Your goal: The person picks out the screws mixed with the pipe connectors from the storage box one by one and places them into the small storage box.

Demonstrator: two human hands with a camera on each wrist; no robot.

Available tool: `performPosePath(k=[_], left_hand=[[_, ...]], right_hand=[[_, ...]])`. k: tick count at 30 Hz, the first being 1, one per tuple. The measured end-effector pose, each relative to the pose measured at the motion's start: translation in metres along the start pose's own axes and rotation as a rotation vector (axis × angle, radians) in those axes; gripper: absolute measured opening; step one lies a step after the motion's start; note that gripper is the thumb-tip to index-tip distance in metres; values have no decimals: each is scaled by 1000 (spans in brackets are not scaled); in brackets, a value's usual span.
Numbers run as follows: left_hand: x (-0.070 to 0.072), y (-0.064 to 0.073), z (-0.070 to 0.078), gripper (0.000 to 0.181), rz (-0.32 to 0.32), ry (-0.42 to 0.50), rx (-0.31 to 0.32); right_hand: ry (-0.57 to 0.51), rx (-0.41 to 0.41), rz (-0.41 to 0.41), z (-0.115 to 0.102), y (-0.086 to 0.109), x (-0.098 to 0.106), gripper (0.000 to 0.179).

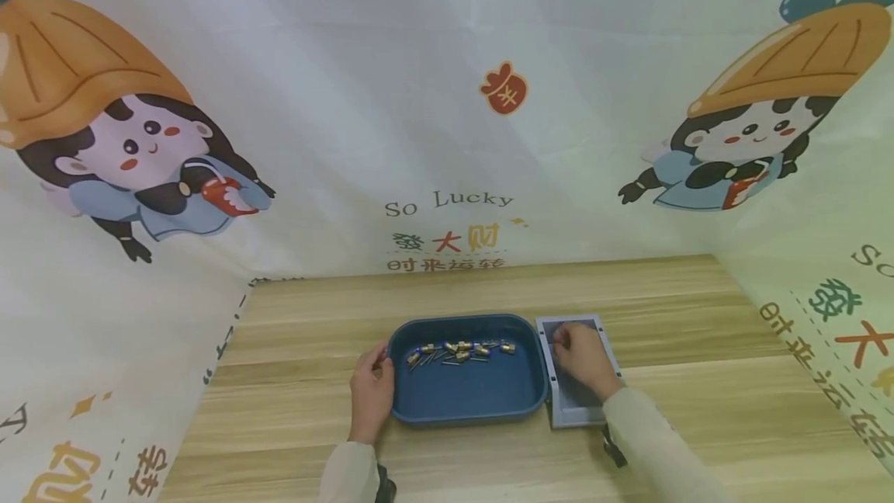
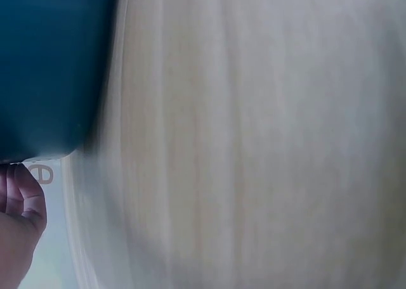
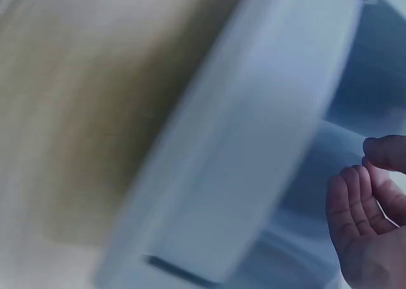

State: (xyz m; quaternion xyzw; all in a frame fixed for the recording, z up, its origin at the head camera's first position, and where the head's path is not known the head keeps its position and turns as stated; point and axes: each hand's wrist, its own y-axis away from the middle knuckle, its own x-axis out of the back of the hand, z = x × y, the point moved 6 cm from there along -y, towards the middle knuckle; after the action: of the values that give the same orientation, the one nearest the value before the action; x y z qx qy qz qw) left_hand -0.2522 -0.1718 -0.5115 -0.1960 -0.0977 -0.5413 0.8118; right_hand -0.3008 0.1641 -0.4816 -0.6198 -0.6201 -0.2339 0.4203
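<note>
Head view: nearest, the forearms are being covered by pale sleeves (image 1: pixel 349 476), and a dark wrist-worn device (image 1: pixel 615 447) is being carried at the right wrist. Just beyond, the left end of a dark blue tray (image 1: pixel 468 398) is being held by the left hand (image 1: pixel 370 394), its grip being set narrow at the rim; in the left wrist view, the fingertips are being shown against the tray's end. Just right of the tray, a grey rectangular box (image 1: pixel 578 416) is being reached into by the right hand (image 1: pixel 585 357). In the right wrist view its grip is being shown as narrow, the thumb tip close to curled fingers; whether anything small is being pinched cannot be told. Toward the tray's far side, brass-coloured fittings (image 1: pixel 462 346) with blue rings are being held in a loose row, thin metal shafts (image 1: pixel 452 364) showing among them. Tray and box are being supported by a wood-grain surface (image 1: pixel 698 317). Farthest, the background is being formed by a white printed sheet (image 1: pixel 335 99), lettered "So Lucky".
</note>
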Motion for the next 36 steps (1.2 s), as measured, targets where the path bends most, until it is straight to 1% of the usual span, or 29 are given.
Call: performPosePath(k=[4, 8, 13, 17, 20, 26, 33, 36], left_hand=[[0, 0, 0, 32, -2, 2, 2], [0, -1, 0, 32, -2, 2, 5], [0, -1, -1, 32, -5, 0, 11], [0, -1, -2, 32, -5, -2, 21], [0, 0, -2, 32, -4, 4, 23], [1, 0, -1, 32, -4, 3, 16], [1, 0, 0, 31, -1, 12, 19], [1, 0, -1, 31, 0, 8, 17]], right_hand=[[-36, -1, 20, -12, -4, 9, 6], [-68, 17, 44, -26, -7, 15, 7], [-126, 44, 65, -40, -8, 15, 9], [-170, 85, 76, -49, -8, 12, 11], [-196, 102, 68, -54, -8, 8, 12], [-227, 85, 18, -62, -8, -6, 12], [-187, 78, -29, -70, -8, -26, 11], [-168, 99, -42, -75, -7, -32, 10]])
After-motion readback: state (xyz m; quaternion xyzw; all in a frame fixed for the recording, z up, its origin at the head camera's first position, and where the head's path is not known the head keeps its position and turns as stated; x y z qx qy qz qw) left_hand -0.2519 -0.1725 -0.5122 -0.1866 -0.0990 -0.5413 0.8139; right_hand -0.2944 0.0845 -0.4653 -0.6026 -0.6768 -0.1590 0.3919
